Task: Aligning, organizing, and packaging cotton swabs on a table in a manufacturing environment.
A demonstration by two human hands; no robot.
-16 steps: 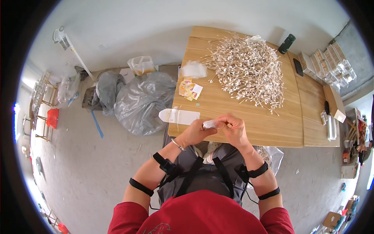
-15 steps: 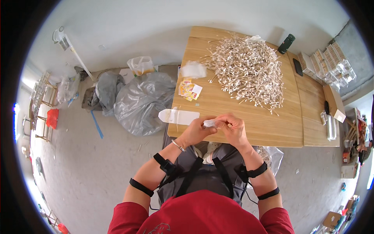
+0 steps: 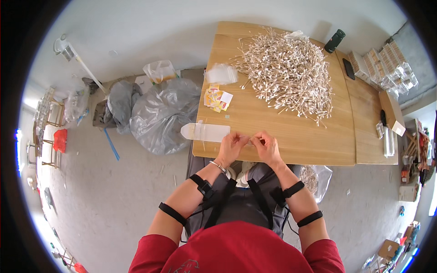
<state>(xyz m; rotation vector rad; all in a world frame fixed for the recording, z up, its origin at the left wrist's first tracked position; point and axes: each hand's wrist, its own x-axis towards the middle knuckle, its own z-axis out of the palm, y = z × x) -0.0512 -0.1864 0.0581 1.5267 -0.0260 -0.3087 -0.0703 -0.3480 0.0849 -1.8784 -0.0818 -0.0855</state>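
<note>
Both my hands are at the table's near edge, with fingers pinched. My left hand [image 3: 231, 149] and my right hand [image 3: 267, 148] hold opposite ends of a few cotton swabs [image 3: 246, 138], stretched level between the fingertips; how many is hidden. Beside my left hand lies a flat white pouch with a pointed end [image 3: 213, 133], with thin sticks across it. A large heap of loose cotton swabs [image 3: 289, 75] covers the far part of the table.
On the table's left lie clear plastic bags [image 3: 222, 74] and yellow printed cards [image 3: 214, 98]. A dark bottle [image 3: 335, 41] and a phone [image 3: 348, 69] stand and lie at the back right, near stacked packs [image 3: 384, 68] and a cardboard box [image 3: 392, 111]. Grey plastic sacks [image 3: 161, 116] sit on the floor.
My hands have drawn slightly apart and turned more palm-down, from a bunched white-tipped bundle to a level pinch at both ends. The whole view has shifted a little.
</note>
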